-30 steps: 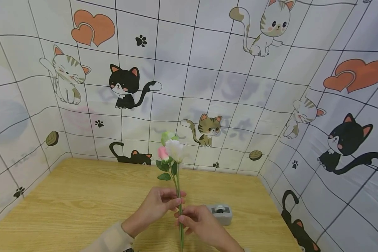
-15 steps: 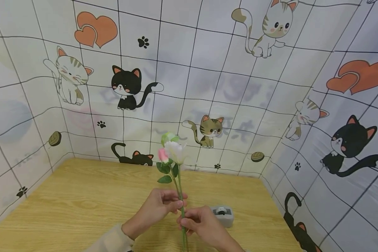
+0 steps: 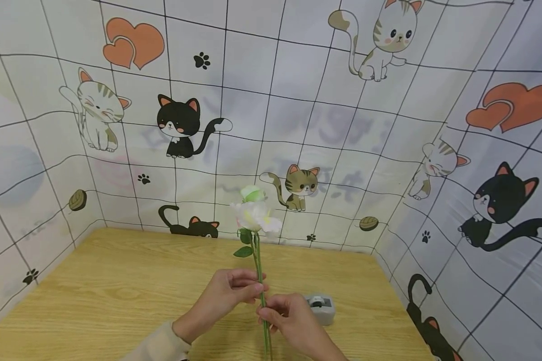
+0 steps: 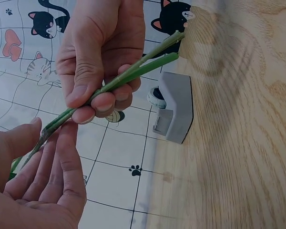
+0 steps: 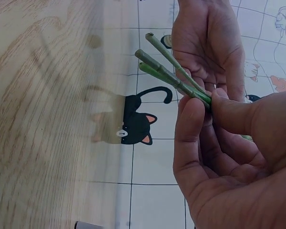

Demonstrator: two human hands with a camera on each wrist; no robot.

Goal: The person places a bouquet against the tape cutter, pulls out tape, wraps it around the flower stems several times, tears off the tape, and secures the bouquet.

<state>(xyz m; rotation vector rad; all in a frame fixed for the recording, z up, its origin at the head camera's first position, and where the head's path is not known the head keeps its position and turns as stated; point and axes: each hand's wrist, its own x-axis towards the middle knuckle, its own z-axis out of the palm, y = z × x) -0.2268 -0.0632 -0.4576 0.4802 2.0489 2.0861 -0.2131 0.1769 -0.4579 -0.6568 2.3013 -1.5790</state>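
A small bunch of flowers stands upright between my hands in the head view, with a white bloom [image 3: 255, 215] in front, a pale green bud [image 3: 252, 193] above and dark green leaves [image 3: 244, 251] below. My left hand [image 3: 235, 292] pinches the stems between thumb and fingers. Just lower, my right hand [image 3: 291, 317] grips the same stems with thumb and curled fingers. In the right wrist view, the green stem ends [image 5: 163, 70] spread apart past the right hand. The pink bud is hidden behind the white bloom.
A grey tape dispenser [image 3: 322, 310] sits on the wooden table [image 3: 153, 281], just beyond my right hand. A white cloth [image 3: 248, 115] printed with cats and grid lines surrounds the table at the back and sides.
The bunch has turned in my fingers: the white bloom has swung to the front and the pink bud has gone out of sight. Both hands stay almost in place.
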